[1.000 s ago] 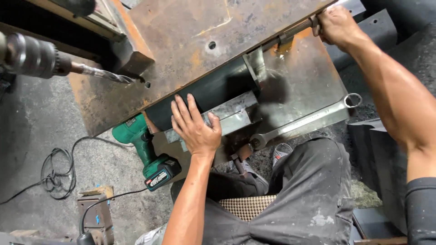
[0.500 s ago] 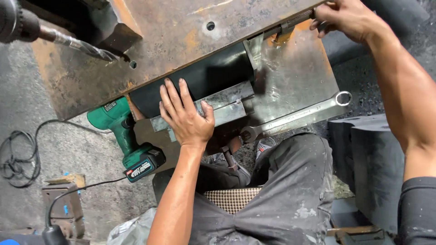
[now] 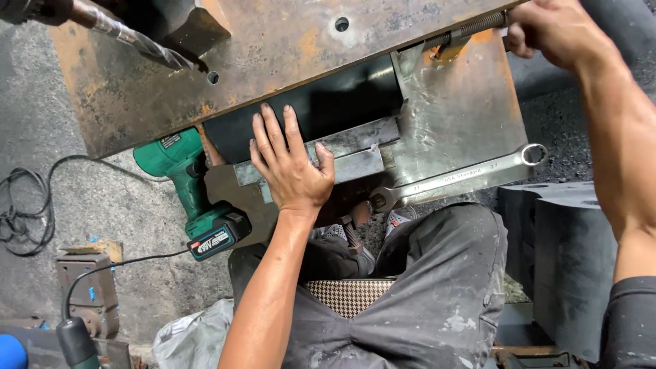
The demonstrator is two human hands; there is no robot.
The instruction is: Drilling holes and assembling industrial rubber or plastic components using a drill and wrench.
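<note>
On the rusty steel plate [image 3: 287,61], my left hand [image 3: 290,167] lies flat, fingers spread, pressing a grey metal bar [image 3: 355,154] and gripping nothing. My right hand [image 3: 550,31] closes around a threaded rod [image 3: 471,29] at the plate's far edge. A long wrench [image 3: 465,181] rests beside the bar; a green cordless drill [image 3: 195,195] sits below.

The floor [image 3: 89,205] is rough grey concrete, dusty and stained, in flat even light. A black cable [image 3: 27,212] lies coiled at the left, near a small rusty metal block [image 3: 89,287]. Dark grey blocks [image 3: 567,260] stand at the right on black gritty ground [image 3: 574,116].
</note>
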